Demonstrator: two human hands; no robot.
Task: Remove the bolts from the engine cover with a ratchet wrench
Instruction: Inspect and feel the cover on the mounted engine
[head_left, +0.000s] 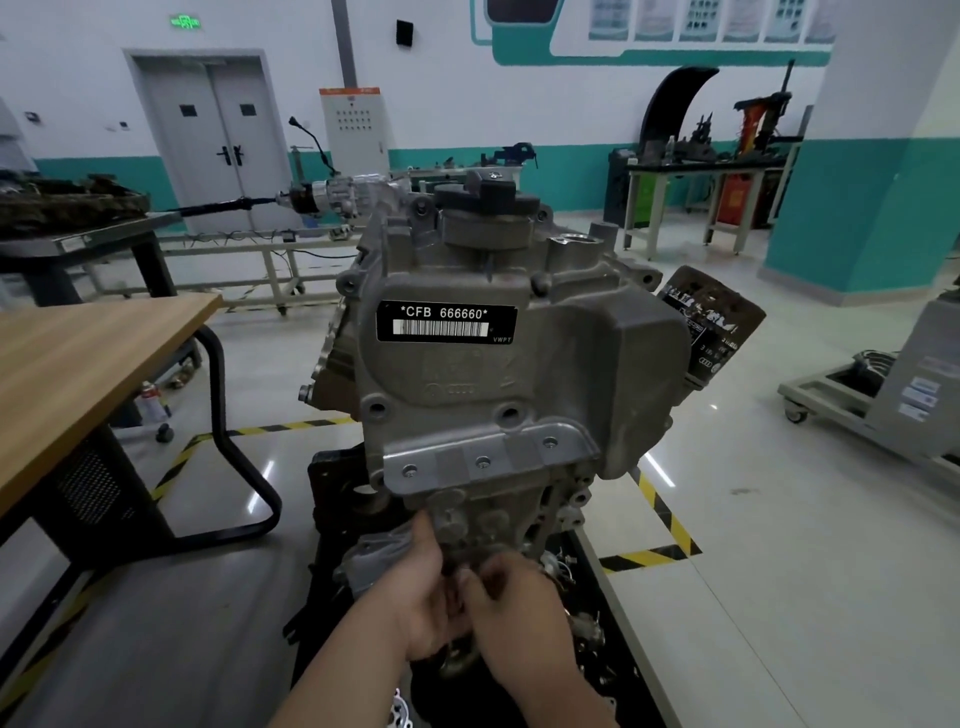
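A grey cast engine cover with a black barcode label stands upright in front of me on a dark stand. Several bolts sit in its flanges, three of them in the bright plate low on the cover. My left hand and my right hand meet close together at the cover's lower edge, fingers curled around something small and dark between them. What they hold is hidden by the fingers. I see no ratchet wrench clearly.
A wooden table with a black frame stands at the left. A rusty oil filter sticks out at the engine's right. Loose metal parts lie on the stand. Workbenches stand at the back and a grey cart at the right.
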